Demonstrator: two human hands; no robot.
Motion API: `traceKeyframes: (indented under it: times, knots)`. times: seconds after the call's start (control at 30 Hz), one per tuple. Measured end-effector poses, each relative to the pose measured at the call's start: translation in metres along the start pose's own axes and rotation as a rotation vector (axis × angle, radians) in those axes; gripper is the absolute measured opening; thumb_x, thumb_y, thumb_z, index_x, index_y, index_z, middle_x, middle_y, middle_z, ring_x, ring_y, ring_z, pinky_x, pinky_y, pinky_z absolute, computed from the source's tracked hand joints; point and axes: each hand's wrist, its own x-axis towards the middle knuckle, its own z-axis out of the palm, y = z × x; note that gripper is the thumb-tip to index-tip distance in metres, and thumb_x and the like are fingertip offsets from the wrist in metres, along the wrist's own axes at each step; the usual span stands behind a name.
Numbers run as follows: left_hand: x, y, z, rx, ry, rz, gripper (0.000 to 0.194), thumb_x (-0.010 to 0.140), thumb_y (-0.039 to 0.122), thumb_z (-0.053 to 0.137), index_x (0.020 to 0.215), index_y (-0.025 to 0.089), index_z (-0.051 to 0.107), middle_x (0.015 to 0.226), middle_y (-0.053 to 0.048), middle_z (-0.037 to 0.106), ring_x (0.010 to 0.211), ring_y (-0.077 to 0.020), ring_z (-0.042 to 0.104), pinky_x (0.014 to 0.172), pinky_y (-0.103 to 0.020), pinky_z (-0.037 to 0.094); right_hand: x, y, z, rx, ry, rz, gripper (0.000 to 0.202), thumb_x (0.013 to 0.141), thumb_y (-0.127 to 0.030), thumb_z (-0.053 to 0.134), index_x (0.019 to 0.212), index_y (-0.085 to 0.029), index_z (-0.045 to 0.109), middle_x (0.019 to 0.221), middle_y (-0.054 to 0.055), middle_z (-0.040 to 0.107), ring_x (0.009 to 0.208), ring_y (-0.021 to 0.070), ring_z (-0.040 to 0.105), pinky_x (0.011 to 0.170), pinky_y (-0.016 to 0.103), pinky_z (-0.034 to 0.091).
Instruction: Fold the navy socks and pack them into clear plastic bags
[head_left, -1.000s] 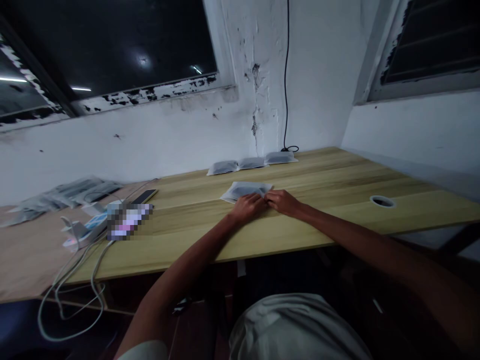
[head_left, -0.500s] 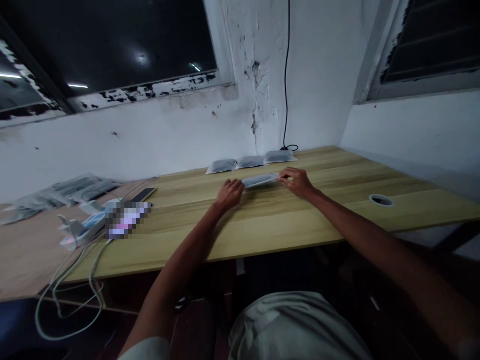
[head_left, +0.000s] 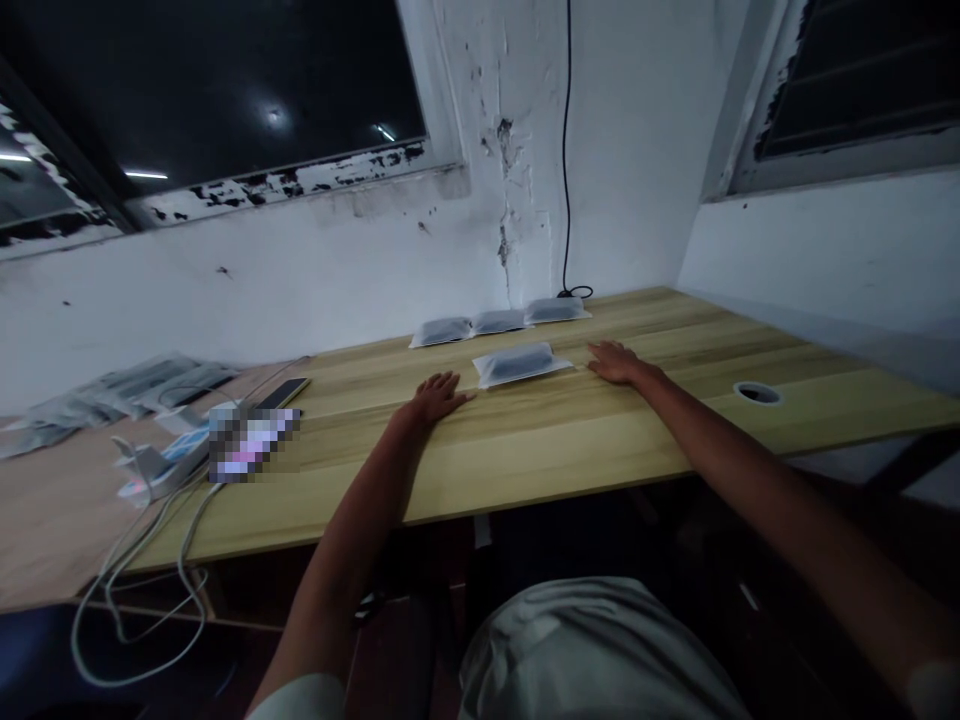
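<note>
A frosted, translucent packet (head_left: pixel 519 365) with something dark inside lies on the wooden table (head_left: pixel 525 455). Just left of it, my left hand (head_left: pixel 438 396) rests on the tabletop, fingers spread and holding nothing. My right hand (head_left: pixel 613 362) lies flat to the right of the packet, also with nothing in it. Neither hand touches the packet. Behind it, three similar packets form a row near the wall: a left one (head_left: pixel 442 331), a middle one (head_left: pixel 499 321) and a right one (head_left: pixel 556 310).
A power strip (head_left: pixel 176 460) with white cables, a phone (head_left: pixel 285 393) and a partly pixelated bright screen (head_left: pixel 259 440) are at the left. Several flat packets (head_left: pixel 120 390) lie behind them. A round cable hole (head_left: pixel 759 393) is at the right; a black cable (head_left: pixel 567 150) hangs down the wall.
The packet that both hands held by its ends now lies on the table. My hands have let go and moved apart, the left one leftward and the right one rightward.
</note>
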Motion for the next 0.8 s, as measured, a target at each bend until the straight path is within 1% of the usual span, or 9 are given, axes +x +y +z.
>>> traceKeyframes:
  times: [0.07, 0.17, 0.27, 0.3, 0.37, 0.43, 0.5, 0.67, 0.8]
  knots:
    - [0.000, -0.004, 0.002, -0.004, -0.055, -0.025, 0.072, 0.091, 0.068, 0.035, 0.143, 0.019, 0.043, 0.154, -0.016, 0.038, 0.142, -0.0352, 0.035, 0.109, -0.048, 0.033, 0.001, 0.003, 0.003, -0.009, -0.115, 0.089, 0.053, 0.094, -0.042, 0.043, 0.142, -0.020, 0.049, 0.149, 0.018, 0.046, 0.135, 0.0380, 0.043, 0.106, 0.061, 0.034]
    - [-0.001, -0.001, -0.003, -0.020, 0.071, 0.052, 0.069, 0.089, 0.065, 0.045, 0.138, 0.016, 0.050, 0.146, -0.018, 0.049, 0.134, -0.0334, 0.046, 0.104, -0.044, 0.041, 0.000, -0.002, 0.004, 0.000, -0.111, 0.094, 0.051, 0.093, -0.039, 0.045, 0.139, -0.016, 0.052, 0.143, 0.021, 0.050, 0.131, 0.0379, 0.047, 0.105, 0.057, 0.036]
    - [-0.003, 0.009, -0.012, -0.071, 0.294, 0.222, 0.063, 0.083, 0.058, 0.061, 0.128, 0.015, 0.056, 0.131, -0.017, 0.060, 0.117, -0.0275, 0.059, 0.094, -0.037, 0.048, -0.006, -0.018, 0.003, 0.033, 0.042, -0.005, 0.056, 0.087, -0.028, 0.054, 0.140, -0.012, 0.049, 0.137, 0.021, 0.055, 0.126, 0.0356, 0.050, 0.105, 0.051, 0.038]
    - [-0.003, 0.014, -0.015, -0.086, 0.331, 0.275, 0.058, 0.081, 0.053, 0.066, 0.124, 0.015, 0.059, 0.125, -0.015, 0.063, 0.108, -0.0247, 0.062, 0.088, -0.034, 0.050, -0.010, -0.025, 0.002, 0.045, 0.118, -0.044, 0.060, 0.084, -0.024, 0.056, 0.142, -0.012, 0.047, 0.136, 0.021, 0.056, 0.126, 0.0349, 0.049, 0.105, 0.049, 0.038]
    - [-0.004, 0.026, -0.020, -0.082, 0.319, 0.352, 0.037, 0.080, 0.038, 0.069, 0.109, 0.016, 0.066, 0.108, -0.010, 0.069, 0.088, -0.0190, 0.066, 0.076, -0.028, 0.050, -0.018, -0.043, -0.005, 0.067, 0.277, -0.125, 0.064, 0.078, -0.016, 0.059, 0.141, -0.012, 0.047, 0.131, 0.020, 0.057, 0.122, 0.0342, 0.050, 0.104, 0.048, 0.040]
    - [-0.004, 0.038, -0.022, -0.035, 0.280, 0.380, 0.014, 0.082, 0.023, 0.063, 0.092, 0.017, 0.071, 0.092, -0.007, 0.071, 0.076, -0.0162, 0.065, 0.068, -0.025, 0.047, -0.027, -0.064, -0.015, 0.100, 0.408, -0.241, 0.059, 0.077, -0.016, 0.063, 0.135, -0.013, 0.053, 0.122, 0.018, 0.060, 0.115, 0.0330, 0.052, 0.100, 0.047, 0.044]
    - [-0.005, 0.049, -0.022, 0.023, 0.285, 0.388, 0.016, 0.084, 0.016, 0.056, 0.082, 0.018, 0.072, 0.085, -0.006, 0.072, 0.075, -0.0165, 0.065, 0.066, -0.025, 0.045, -0.036, -0.086, -0.024, 0.139, 0.464, -0.383, 0.048, 0.079, -0.022, 0.067, 0.126, -0.017, 0.060, 0.114, 0.013, 0.062, 0.108, 0.0299, 0.055, 0.095, 0.044, 0.047]
    - [-0.008, 0.061, -0.019, 0.153, 0.371, 0.448, 0.017, 0.085, 0.023, 0.059, 0.093, 0.018, 0.073, 0.095, -0.010, 0.072, 0.082, -0.0187, 0.065, 0.069, -0.027, 0.047, -0.053, -0.126, -0.027, 0.154, 0.423, -0.621, 0.025, 0.083, -0.020, 0.068, 0.108, -0.018, 0.069, 0.099, 0.008, 0.065, 0.094, 0.0228, 0.060, 0.086, 0.036, 0.051]
    - [-0.007, 0.068, -0.016, 0.254, 0.385, 0.485, 0.019, 0.089, 0.021, 0.054, 0.084, 0.015, 0.071, 0.085, -0.010, 0.070, 0.075, -0.0175, 0.063, 0.065, -0.027, 0.046, -0.058, -0.137, -0.015, 0.109, 0.385, -0.717, 0.017, 0.085, -0.016, 0.065, 0.102, -0.019, 0.070, 0.098, 0.007, 0.067, 0.091, 0.0211, 0.061, 0.080, 0.034, 0.051]
